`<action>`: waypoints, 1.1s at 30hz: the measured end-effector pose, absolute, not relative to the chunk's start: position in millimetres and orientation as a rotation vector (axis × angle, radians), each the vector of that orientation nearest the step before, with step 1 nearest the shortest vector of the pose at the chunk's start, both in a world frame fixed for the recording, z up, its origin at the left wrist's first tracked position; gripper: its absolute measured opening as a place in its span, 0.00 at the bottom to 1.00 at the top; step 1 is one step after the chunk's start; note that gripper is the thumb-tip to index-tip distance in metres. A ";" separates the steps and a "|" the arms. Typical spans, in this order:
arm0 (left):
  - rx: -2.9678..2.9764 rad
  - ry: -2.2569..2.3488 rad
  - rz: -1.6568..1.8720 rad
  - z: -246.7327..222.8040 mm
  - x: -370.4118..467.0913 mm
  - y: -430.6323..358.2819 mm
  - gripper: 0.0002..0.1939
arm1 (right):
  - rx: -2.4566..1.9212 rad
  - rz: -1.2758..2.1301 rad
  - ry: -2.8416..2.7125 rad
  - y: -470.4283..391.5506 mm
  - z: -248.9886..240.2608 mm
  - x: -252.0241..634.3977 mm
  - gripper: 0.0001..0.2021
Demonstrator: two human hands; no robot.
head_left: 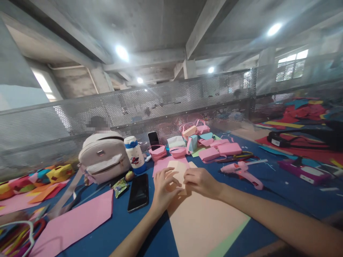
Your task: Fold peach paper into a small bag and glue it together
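Both my hands are over a small folded piece of peach paper [177,167] near the middle of the blue table. My left hand [164,185] curves round its left side, thumb and fingers closed on the piece. My right hand [199,181] pinches its right edge with bent fingers. Below the hands lies a large peach sheet [203,221], with a green sheet [233,237] showing at its lower right edge. A pink sheet [160,166] lies behind the left hand.
A pink glue gun [242,171] lies right of my hands, its cord trailing rightward. Left are a black phone [138,192], a bottle [134,157], a white backpack [104,155] and pink paper [80,225]. Small pink paper bags [209,155] stand behind. Scissors [40,228] are at lower left.
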State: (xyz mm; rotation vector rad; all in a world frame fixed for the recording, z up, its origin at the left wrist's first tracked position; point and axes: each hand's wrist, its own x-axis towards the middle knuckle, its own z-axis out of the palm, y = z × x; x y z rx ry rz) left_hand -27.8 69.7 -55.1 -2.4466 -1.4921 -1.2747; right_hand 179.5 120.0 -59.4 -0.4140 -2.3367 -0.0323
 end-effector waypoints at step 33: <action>-2.641 -1.302 -1.105 -61.5 -41.9 79.1 0.11 | -0.218 -0.210 -2.356 121.5 -54.0 181.2 0.11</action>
